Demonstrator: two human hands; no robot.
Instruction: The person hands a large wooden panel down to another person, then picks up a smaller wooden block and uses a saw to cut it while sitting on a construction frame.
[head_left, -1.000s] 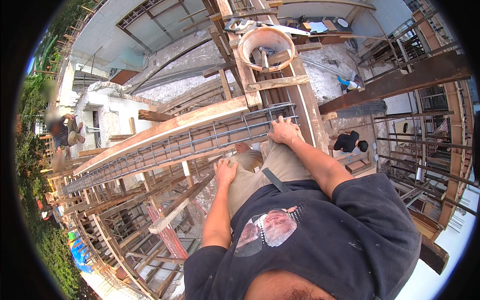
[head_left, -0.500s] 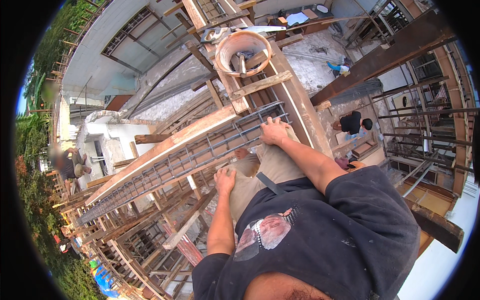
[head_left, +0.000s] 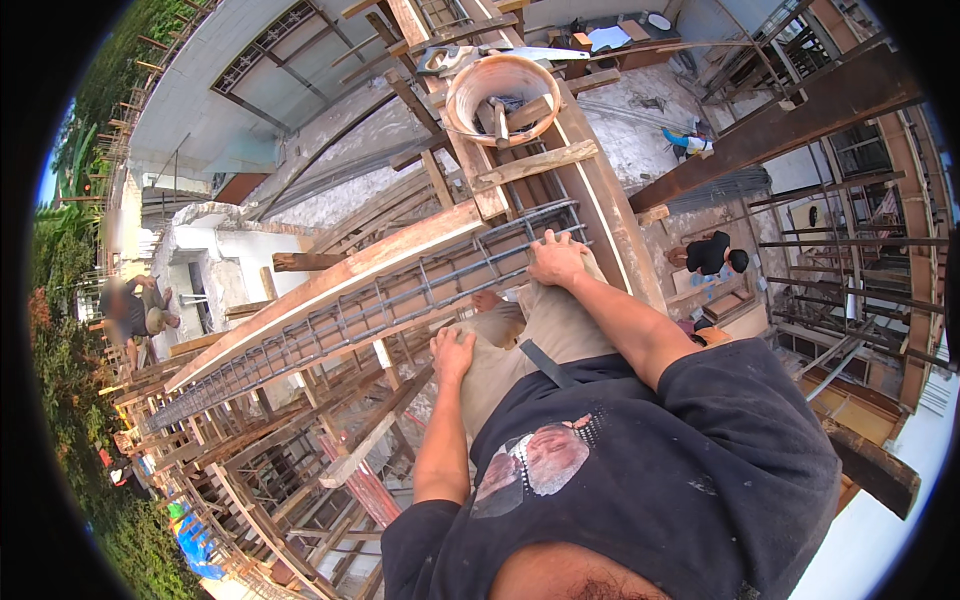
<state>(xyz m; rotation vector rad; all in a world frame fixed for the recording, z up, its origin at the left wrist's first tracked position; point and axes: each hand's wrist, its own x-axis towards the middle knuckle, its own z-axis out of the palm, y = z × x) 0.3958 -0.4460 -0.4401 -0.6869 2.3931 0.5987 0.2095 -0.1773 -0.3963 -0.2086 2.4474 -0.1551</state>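
Note:
My left hand (head_left: 453, 352) rests on my left knee, its fingers draped over the khaki trousers (head_left: 490, 375). On the other knee lies my right hand (head_left: 557, 260), fingers spread, close to the end of a steel rebar cage (head_left: 390, 310). Both hands appear to hold nothing. The long cage runs away to the left beside a wooden formwork board (head_left: 330, 290). Beyond my right hand a round, stained bucket (head_left: 458, 100) sits on the formwork, with a wooden tool handle (head_left: 500, 125) and other items inside. A handsaw (head_left: 540, 53) lies behind the bucket.
A short wooden crosspiece (head_left: 535, 166) spans the formwork before the bucket. Timber props and scaffolding (head_left: 270, 450) stand below left. One person (head_left: 150, 310) is at the far left; another in black (head_left: 708, 253) is below right. A large dark beam (head_left: 780, 120) crosses the right.
The view has shifted slightly, so the bucket and formwork appear a little farther right. Both hands stay on my knees.

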